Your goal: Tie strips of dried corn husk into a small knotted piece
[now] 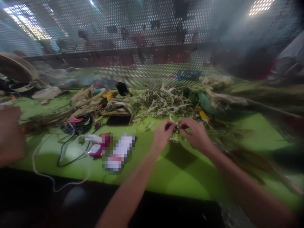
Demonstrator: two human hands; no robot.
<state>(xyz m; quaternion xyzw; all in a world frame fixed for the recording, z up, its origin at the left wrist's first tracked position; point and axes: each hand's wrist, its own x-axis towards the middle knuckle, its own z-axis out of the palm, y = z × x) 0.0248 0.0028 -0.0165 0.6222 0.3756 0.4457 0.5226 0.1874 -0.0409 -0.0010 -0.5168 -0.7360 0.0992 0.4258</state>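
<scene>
My left hand [161, 133] and my right hand [194, 132] meet just above the green table [147, 174]. Both are closed, the fingertips pinching a small pale strip of dried plant leaf [172, 119] between them. Part of the strip curls up above the fingers and a tangled end hangs below them; how it is knotted or folded is too small to make out. Behind the hands spreads a heap of dried plant strips [166, 99].
To the left lie a phone with a lit screen [120, 153], a dark phone [118, 120], a magenta-and-white device [96, 150] and a white cable [35, 164]. A green container [207, 103] stands right, before a perforated screen [154, 60]. Another person's arm [10, 136] rests far left.
</scene>
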